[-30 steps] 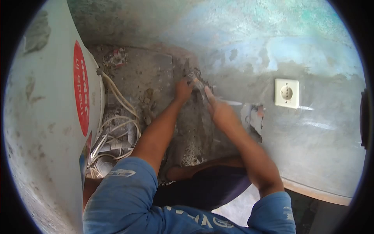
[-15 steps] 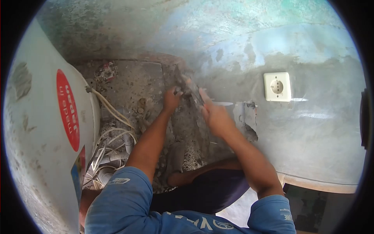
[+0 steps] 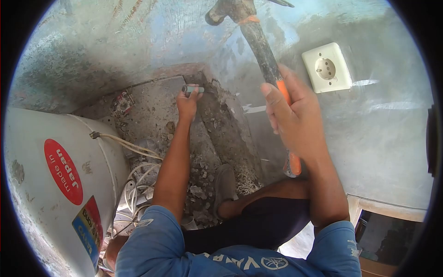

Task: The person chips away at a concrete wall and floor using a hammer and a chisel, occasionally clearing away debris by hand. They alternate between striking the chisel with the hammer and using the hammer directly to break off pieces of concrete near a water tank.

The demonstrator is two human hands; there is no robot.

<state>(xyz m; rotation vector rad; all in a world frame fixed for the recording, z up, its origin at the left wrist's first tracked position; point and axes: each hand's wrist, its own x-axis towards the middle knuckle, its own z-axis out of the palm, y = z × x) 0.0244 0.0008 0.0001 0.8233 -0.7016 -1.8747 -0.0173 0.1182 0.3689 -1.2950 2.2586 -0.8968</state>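
My right hand [image 3: 297, 113] grips a claw hammer [image 3: 260, 48] by its black and orange handle. The hammer is raised in front of the wall, its head high at the top of the view. Farther left, my left hand [image 3: 187, 105] is closed around what looks like a chisel [image 3: 195, 89], a short grey-green bar with a round butt end. It lies nearly sideways, pointing right at the broken groove [image 3: 217, 111] along the foot of the wall. Its tip cannot be made out. Hammer and chisel are apart.
A large white tank [image 3: 27, 152] with stickers stands close on the left. Pale cables [image 3: 138, 150] hang beside it. A wall socket [image 3: 326, 68] is at the right. Rubble [image 3: 198, 189] lies around my shoe [image 3: 225, 187], and a crumpled packet [image 3: 122, 102] lies near the back wall.
The hammer has swung up and away from the chisel, with my right hand rising to the right. My left hand has shifted slightly up and left. The camera view has turned.
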